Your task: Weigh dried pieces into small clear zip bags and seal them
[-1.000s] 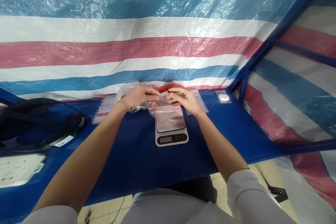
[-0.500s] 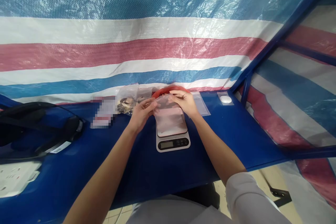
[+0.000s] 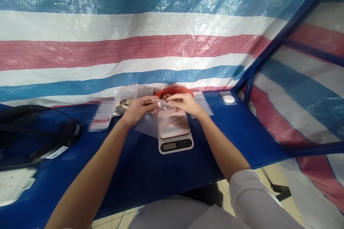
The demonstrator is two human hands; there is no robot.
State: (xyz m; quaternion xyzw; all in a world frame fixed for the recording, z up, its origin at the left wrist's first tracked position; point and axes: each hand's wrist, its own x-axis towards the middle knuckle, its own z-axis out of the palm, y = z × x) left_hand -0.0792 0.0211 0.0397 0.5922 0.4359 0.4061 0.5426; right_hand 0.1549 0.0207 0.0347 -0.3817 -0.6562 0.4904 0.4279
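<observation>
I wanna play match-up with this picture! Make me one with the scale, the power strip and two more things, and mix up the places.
Things
1. Scale
2. Clear plastic
3. Power strip
4. Round white thing

Places
A. Held by the left hand and the right hand
B. Near the back right corner of the blue table
C. Between the two arms, with its screen and buttons at the front
D. Cut off by the left edge of the picture

Right pairs: 1-C, 2-A, 3-D, 4-B
</observation>
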